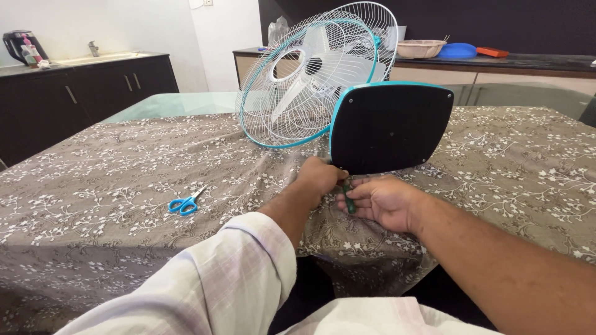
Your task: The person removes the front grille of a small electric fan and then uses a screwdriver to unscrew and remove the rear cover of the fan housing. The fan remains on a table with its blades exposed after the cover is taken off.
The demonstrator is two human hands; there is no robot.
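A white and teal table fan [310, 80] lies tipped on the table, its dark square base [391, 127] turned up toward me. My left hand [320, 177] rests at the lower left edge of that base, fingers curled against it. My right hand [382, 201] lies palm up just below the base and holds a green-handled tool [349, 200], likely a screwdriver. What the left hand holds, if anything, is hidden.
A brown floral cloth [124, 180] covers the table. Blue-handled scissors [185, 203] lie on it to the left. Dark cabinets [93, 93] with a kettle [18, 43] stand at the back left, a counter with a bowl [421, 48] and blue lid at the back right.
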